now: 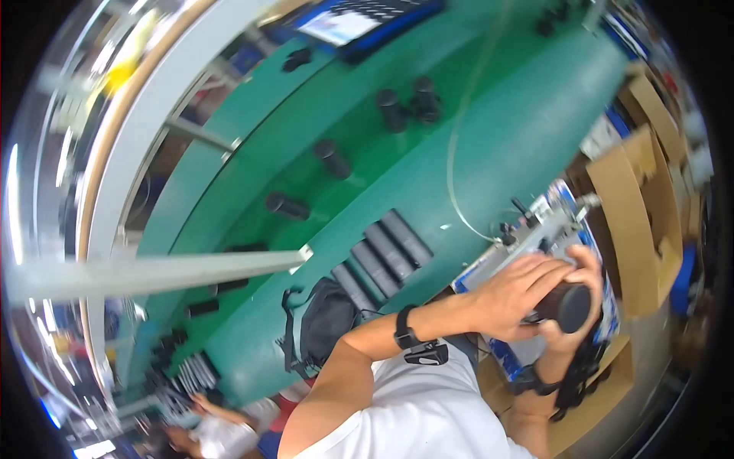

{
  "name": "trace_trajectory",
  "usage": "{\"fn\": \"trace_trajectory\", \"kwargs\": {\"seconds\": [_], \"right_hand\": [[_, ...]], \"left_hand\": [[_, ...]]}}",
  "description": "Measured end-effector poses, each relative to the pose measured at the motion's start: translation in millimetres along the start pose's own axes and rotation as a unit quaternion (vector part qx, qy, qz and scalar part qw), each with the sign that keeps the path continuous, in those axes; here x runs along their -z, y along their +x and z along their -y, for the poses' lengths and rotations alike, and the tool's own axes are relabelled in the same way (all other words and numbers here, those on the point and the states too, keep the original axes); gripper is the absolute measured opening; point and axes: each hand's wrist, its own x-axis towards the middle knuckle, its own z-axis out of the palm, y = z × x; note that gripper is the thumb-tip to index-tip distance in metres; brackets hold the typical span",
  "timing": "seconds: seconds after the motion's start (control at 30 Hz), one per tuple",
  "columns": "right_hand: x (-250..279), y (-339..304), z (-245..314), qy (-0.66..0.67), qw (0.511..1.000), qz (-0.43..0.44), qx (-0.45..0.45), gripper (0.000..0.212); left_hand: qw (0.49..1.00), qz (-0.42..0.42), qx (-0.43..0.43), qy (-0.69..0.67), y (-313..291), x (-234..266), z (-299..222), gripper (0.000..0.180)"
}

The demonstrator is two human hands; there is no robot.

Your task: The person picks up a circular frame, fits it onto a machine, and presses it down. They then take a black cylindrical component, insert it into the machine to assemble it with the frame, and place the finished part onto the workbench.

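A black cylinder (572,308) is gripped between two hands near the green desk's edge, the left hand (508,297) curled over it, the right hand (567,346) cupped around it. A bare stretch of desk (508,157) is left beyond a row of dark cylinders (386,249); the right side is hemmed by open cartons (625,222). Markings on a bright panel (336,29) (at top) are too blurred to be read.

L hand (520,294) hides part of blk cylinder (572,307). Sm. dark bits (172,343) by L end of table (527,145) too blurry to ID. Co-worker (218,440) nr same end is cut off at btm of view.
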Motion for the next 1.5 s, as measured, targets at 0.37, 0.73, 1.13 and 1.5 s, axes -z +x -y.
{"fn": "trace_trajectory", "kwargs": {"seconds": [0.37,0.73,1.13,1.5], "right_hand": [[1,-43,-22,-0.073,0.973,0.069,-0.21,0.051],[34,-128,-36,-0.101,0.922,-0.053,-0.37,0.038],[8,-72,-35,-0.118,0.945,0.032,-0.305,0.039],[5,-75,-22,-0.171,0.933,0.056,-0.311,0.044]], "left_hand": [[0.861,-0.385,0.26,0.207,-47,195,199,0.065],[0.799,-0.382,0.181,0.428,-30,236,252,0.049],[0.733,-0.167,0.367,0.548,-38,339,228,0.028],[0.802,0.009,0.432,0.413,145,286,270,0.026]]}}
